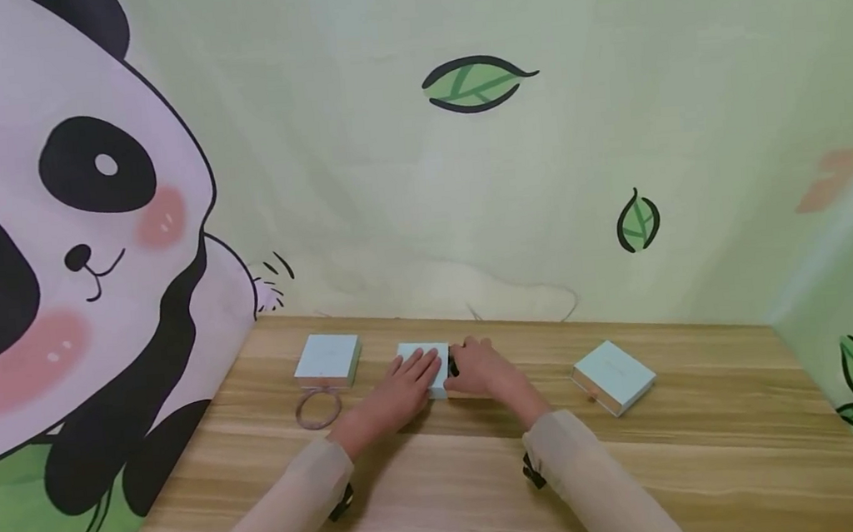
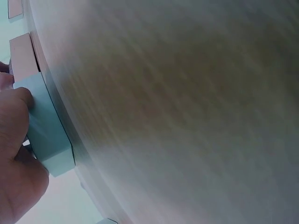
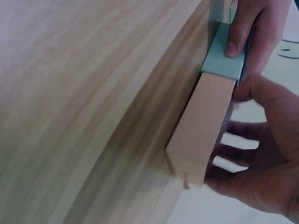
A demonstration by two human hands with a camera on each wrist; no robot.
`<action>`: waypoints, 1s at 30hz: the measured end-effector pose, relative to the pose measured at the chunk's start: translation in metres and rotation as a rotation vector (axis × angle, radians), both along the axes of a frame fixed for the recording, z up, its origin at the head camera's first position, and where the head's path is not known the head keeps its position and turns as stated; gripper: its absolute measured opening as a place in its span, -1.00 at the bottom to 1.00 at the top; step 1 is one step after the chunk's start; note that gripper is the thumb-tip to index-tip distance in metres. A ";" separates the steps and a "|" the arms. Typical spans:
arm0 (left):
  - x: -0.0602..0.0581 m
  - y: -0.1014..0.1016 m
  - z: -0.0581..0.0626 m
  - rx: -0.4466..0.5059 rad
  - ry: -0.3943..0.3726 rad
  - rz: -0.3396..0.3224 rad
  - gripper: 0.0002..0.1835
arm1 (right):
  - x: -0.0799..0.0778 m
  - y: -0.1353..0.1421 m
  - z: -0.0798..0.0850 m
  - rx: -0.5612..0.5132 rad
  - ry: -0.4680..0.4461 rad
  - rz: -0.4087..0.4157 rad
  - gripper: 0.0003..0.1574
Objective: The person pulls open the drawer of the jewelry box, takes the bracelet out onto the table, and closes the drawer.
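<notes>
A pale blue box sleeve point(image 1: 440, 358) lies flat on the wooden table, with a pinkish drawer point(image 3: 201, 116) pulled out of its right end. My left hand point(image 1: 408, 384) spreads its fingers over the sleeve's top. Its thumb point(image 3: 232, 48) presses the near side, so the hand grips the sleeve. My right hand point(image 1: 480, 369) curls over the drawer from above, thumb close by the sleeve and fingers toward the outer end. A small dark object point(image 3: 226, 122) shows between those fingers at the drawer's rim; its kind is hidden. A ribbon tab point(image 3: 186, 181) sticks out from the drawer's end.
Another pale blue box point(image 1: 329, 357) stands to the left, with a thin bangle-like ring point(image 1: 318, 409) in front of it. A third box point(image 1: 616, 375) sits turned at an angle on the right. A printed cloth backdrop point(image 1: 389, 177) rises behind the table point(image 1: 445, 498).
</notes>
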State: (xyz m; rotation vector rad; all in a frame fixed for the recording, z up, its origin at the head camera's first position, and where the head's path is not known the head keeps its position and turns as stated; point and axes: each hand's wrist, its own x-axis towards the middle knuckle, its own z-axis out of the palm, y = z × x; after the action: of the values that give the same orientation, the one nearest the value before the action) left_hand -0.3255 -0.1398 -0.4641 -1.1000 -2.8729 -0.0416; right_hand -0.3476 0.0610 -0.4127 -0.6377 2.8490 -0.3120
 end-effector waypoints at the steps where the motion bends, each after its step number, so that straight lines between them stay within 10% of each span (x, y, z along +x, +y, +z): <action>1: 0.000 0.000 0.000 -0.003 0.000 0.002 -0.36 | 0.000 0.001 0.000 -0.013 0.002 0.014 -0.25; 30: 0.003 -0.002 0.006 0.032 0.014 -0.030 -0.38 | 0.067 -0.002 0.014 -0.117 0.085 0.153 -0.42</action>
State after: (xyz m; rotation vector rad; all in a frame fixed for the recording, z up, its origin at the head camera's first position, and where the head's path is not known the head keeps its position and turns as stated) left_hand -0.3223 -0.1417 -0.4576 -1.1330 -2.8331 -0.0814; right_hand -0.2803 0.0595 -0.3990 -0.9077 2.8558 -0.4381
